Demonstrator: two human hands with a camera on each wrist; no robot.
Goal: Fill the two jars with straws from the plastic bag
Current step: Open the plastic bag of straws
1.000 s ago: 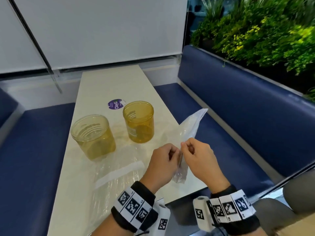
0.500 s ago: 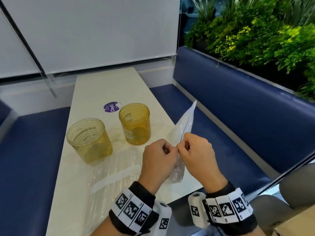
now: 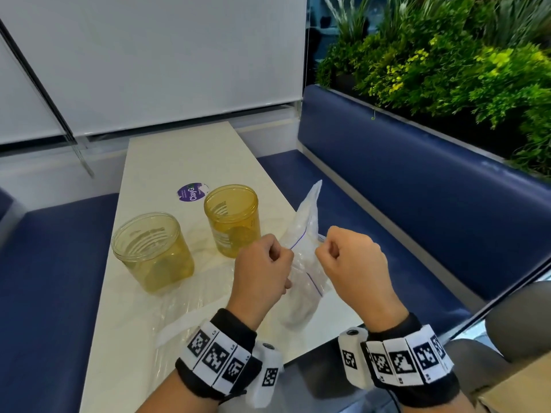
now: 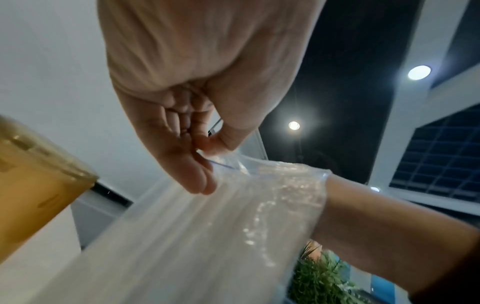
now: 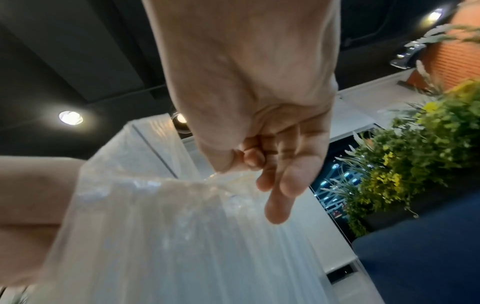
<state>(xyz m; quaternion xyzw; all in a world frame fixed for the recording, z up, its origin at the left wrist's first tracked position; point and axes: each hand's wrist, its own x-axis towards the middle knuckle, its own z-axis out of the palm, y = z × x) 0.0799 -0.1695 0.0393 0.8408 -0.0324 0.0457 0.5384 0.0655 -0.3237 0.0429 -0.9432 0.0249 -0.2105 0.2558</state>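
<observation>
Both hands up at centre frame: left hand [image 3: 262, 269] and right hand [image 3: 351, 260] each have fingers pinched on one lip of the plastic bag [image 3: 304, 234], prising its seal apart. Two jars [image 3: 153, 251] wait empty, left on the surface [image 3: 185, 156].

Glossy clear plastic bag [image 3: 304, 234]; translucent amber plastic jars [image 3: 152, 251]; smooth table [image 3: 179, 162].

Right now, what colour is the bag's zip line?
Blue, on the clear plastic bag; head view shows it best.
</observation>
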